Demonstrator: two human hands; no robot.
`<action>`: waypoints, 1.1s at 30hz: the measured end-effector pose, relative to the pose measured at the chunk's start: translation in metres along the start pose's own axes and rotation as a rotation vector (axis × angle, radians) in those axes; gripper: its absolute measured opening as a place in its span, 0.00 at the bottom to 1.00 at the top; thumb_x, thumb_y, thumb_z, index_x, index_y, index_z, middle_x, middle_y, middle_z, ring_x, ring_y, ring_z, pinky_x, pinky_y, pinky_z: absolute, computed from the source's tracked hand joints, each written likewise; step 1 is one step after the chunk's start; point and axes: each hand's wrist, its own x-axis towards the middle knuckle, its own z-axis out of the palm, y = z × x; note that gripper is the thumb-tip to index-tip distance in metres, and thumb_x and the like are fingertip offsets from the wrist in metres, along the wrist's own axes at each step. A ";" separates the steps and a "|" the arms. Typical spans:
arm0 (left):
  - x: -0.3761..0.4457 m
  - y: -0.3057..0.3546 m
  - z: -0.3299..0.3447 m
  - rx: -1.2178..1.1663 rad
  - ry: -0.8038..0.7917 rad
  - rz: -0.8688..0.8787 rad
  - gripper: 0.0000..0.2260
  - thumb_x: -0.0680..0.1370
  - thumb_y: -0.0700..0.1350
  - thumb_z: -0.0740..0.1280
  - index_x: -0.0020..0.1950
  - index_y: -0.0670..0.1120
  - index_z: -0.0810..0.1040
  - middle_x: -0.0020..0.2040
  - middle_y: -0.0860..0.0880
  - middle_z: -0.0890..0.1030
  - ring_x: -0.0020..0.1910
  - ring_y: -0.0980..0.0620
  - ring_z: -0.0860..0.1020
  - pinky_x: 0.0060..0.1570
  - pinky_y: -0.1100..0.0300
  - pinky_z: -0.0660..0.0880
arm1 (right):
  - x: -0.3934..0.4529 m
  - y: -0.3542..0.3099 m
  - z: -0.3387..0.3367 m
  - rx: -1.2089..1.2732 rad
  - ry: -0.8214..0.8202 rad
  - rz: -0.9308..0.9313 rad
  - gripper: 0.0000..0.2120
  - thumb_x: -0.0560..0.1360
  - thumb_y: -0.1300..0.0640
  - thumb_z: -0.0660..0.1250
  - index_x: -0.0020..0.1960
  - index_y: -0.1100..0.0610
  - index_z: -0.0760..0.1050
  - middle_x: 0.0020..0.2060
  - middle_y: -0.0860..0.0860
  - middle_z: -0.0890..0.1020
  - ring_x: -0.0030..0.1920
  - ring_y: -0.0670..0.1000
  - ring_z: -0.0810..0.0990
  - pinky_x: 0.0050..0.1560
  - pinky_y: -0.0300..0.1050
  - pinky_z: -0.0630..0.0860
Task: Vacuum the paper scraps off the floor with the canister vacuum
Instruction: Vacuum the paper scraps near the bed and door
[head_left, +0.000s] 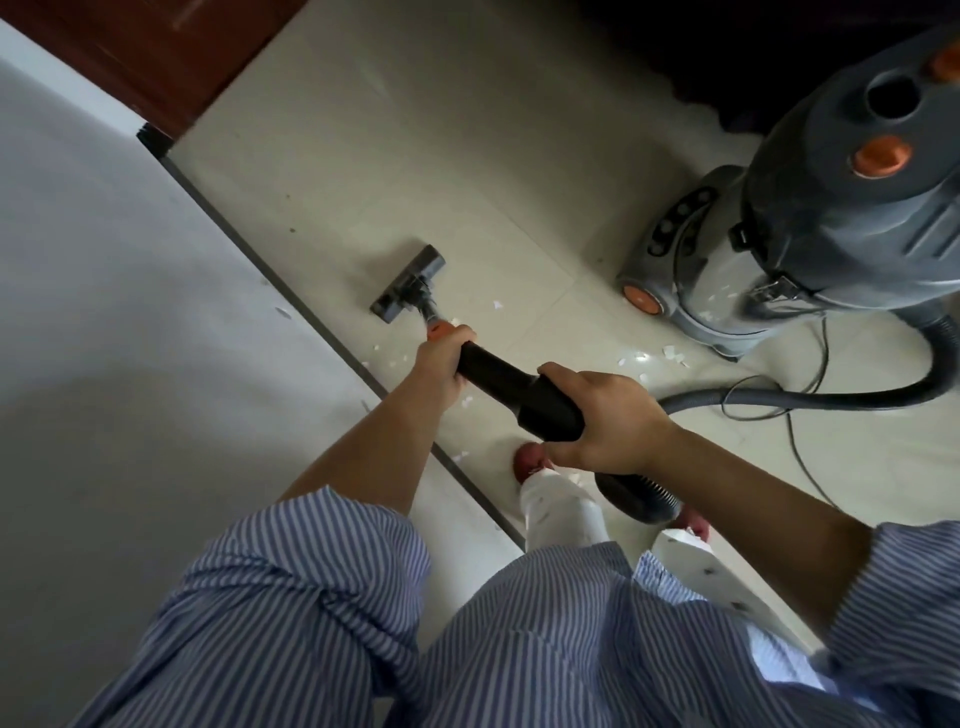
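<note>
The person's left hand (441, 364) has its grip wrapped round the black plastic vacuum wand (498, 382) just below its orange collar, and the right hand (605, 421) has its grip curled round the thicker black handle section. The dark grey floor nozzle (410, 283) rests flat on the pale beige tiled floor (467, 156), at eleven o'clock from the hands, beside the dark skirting strip (291, 291). Small white paper scraps (670, 353) lie scattered on the tiles at four o'clock from the nozzle, and more beside the skirting. The grey canister vacuum with orange knobs (831, 218) stands at two o'clock, its grey ribbed hose (831, 397) curving back to the handle.
</note>
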 end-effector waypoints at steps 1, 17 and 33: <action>-0.005 -0.004 0.006 -0.001 -0.020 0.000 0.10 0.76 0.35 0.62 0.57 0.40 0.68 0.40 0.45 0.72 0.38 0.51 0.75 0.36 0.61 0.74 | -0.007 0.004 -0.004 -0.004 0.001 -0.002 0.29 0.69 0.48 0.70 0.65 0.54 0.65 0.47 0.53 0.79 0.47 0.56 0.77 0.46 0.44 0.72; -0.093 -0.152 0.134 -0.098 -0.111 -0.027 0.14 0.77 0.34 0.57 0.33 0.43 0.59 0.32 0.46 0.63 0.21 0.55 0.71 0.20 0.70 0.68 | -0.173 0.120 -0.038 -0.079 -0.063 -0.082 0.24 0.67 0.48 0.72 0.59 0.55 0.69 0.43 0.53 0.80 0.42 0.55 0.75 0.32 0.42 0.63; -0.140 -0.229 0.180 -0.215 -0.049 -0.059 0.05 0.76 0.37 0.62 0.50 0.40 0.67 0.38 0.45 0.71 0.36 0.51 0.73 0.34 0.60 0.74 | -0.246 0.181 -0.043 -0.066 -0.087 -0.174 0.27 0.62 0.43 0.71 0.57 0.55 0.71 0.43 0.51 0.81 0.44 0.55 0.78 0.44 0.49 0.75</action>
